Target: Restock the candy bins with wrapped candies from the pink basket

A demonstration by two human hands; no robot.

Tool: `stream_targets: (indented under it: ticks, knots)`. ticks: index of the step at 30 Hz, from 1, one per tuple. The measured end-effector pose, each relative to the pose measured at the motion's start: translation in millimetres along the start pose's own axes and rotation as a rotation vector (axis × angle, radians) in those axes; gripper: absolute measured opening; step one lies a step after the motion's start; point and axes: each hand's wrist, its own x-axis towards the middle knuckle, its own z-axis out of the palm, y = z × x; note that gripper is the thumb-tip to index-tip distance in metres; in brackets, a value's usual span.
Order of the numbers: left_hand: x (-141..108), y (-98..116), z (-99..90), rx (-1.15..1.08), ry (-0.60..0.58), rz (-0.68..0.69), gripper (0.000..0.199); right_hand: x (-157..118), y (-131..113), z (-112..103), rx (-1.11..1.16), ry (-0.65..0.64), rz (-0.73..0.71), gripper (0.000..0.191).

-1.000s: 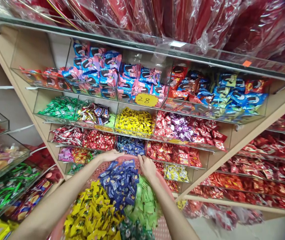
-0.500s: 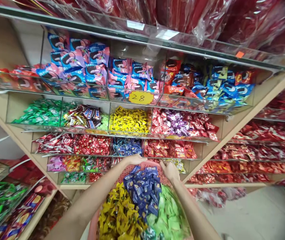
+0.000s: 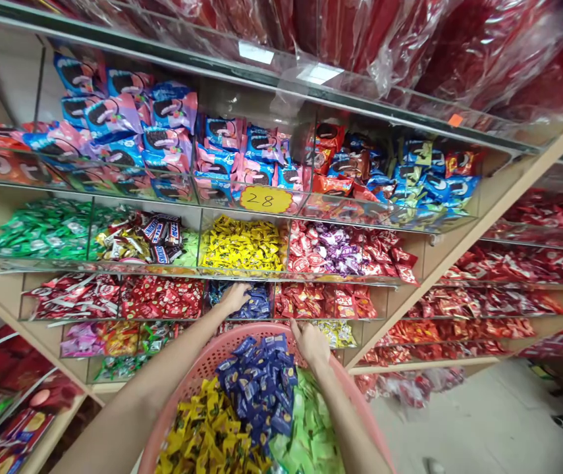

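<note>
A pink plastic basket (image 3: 197, 359) with holes in its wall is in front of me at the bottom of the view. In it lie yellow-wrapped candies (image 3: 207, 428), dark blue-wrapped candies (image 3: 261, 382) and light green-wrapped candies (image 3: 305, 428). My right hand (image 3: 312, 343) grips the basket's far rim. Beyond the rim, my left hand (image 3: 234, 297) reaches into a shelf compartment of blue-wrapped candies (image 3: 256, 301), its fingers stretched out over them. Whether the fingertips touch the candies I cannot tell.
Tiered shelves with clear glass fronts (image 3: 241, 266) hold candies sorted by wrapper colour. A yellow price tag (image 3: 265, 199) reading 28 hangs on an upper front. Clear-wrapped red packages (image 3: 330, 46) fill the top. More red candy shelves (image 3: 518, 263) stand right, above the pale floor (image 3: 469, 428).
My left hand has let go of the basket's rim and moved forward and left to the blue candy compartment. My right hand stays on the rim. The view has shifted slightly.
</note>
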Motion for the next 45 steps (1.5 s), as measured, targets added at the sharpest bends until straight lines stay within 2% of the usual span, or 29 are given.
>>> stream_targets:
  ticks: [6, 12, 21, 24, 27, 30, 32, 35, 38, 41, 43, 45]
  knots:
    - [1.0, 15.5, 8.9, 0.099, -0.004, 0.006, 0.020, 4.8, -10.4, 11.9, 0.019, -0.034, -0.004, 0.068]
    - [3.2, 18.3, 11.2, 0.092, 0.042, -0.002, 0.017, 5.5, -9.1, 11.0, 0.028, -0.032, 0.010, 0.070]
    - [4.0, 18.4, 11.8, -0.171, 0.275, -0.088, 0.023, 10.2, -8.9, 7.8, 0.023, -0.030, 0.011, 0.069]
    - [-1.7, 18.1, 9.7, -0.315, 0.306, -0.140, 0.024, 11.6, -14.0, 7.2, 0.002, -0.039, 0.004, 0.067]
    - [-22.3, 15.7, -0.6, -0.448, 0.297, -0.180, 0.024, 12.7, -18.6, 7.0, 0.006, -0.048, -0.030, 0.067]
    - [-58.6, 13.0, -20.1, -0.553, 0.281, -0.185, 0.024, 12.7, -22.2, 7.3, 0.017, -0.059, -0.045, 0.068]
    - [-85.9, 13.6, -33.5, -0.689, 0.206, -0.155, 0.029, 11.8, -25.2, 7.6, 0.018, -0.059, -0.041, 0.067]
    - [-119.9, 18.7, -45.0, -0.721, 0.044, -0.096, 0.033, 9.6, -31.7, 7.9, 0.025, -0.059, -0.061, 0.065]
    - [-139.2, 23.6, -43.4, -0.701, -0.091, -0.064, 0.032, 7.0, -39.7, 8.4, 0.030, -0.068, -0.104, 0.064]
    - [-147.7, 23.7, -36.0, -0.677, -0.161, -0.049, 0.030, 4.0, -47.8, 9.4, 0.018, -0.069, -0.137, 0.066]
    - [-151.0, 21.6, -32.2, -0.613, -0.168, -0.047, 0.027, 1.4, -52.5, 9.5, 0.011, -0.064, -0.152, 0.067]
    - [-154.0, 18.7, -30.8, -0.491, -0.125, -0.028, 0.025, -1.5, -56.8, 8.7, 0.009, -0.058, -0.159, 0.067]
